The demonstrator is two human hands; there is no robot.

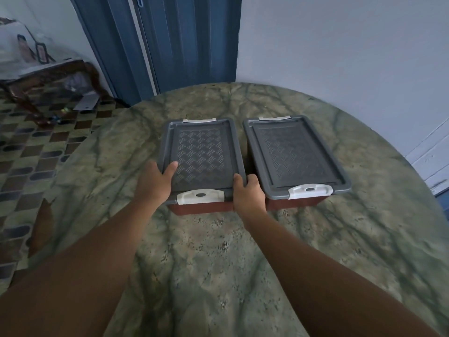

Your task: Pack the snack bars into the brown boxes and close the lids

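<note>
Two brown boxes sit side by side on the worktop [218, 251], both with grey lids on; no snack bars show. The left hand [155, 183] and right hand [247, 193] clasp the near corners of the left box [201, 207], thumbs over its lid [201, 154]. Press evenly at both corners so the white latch [200, 196] seats, keeping clear of the right box [291, 203].

2 boxes [201, 207] stand side by side on the table [218, 263], close together, each with a lid [201, 154] on top. The left hand [155, 183] grips the left box's near left corner; the right hand [247, 193] grips its near right corner, between the boxes. A door [170, 45] stands behind the table.
</note>
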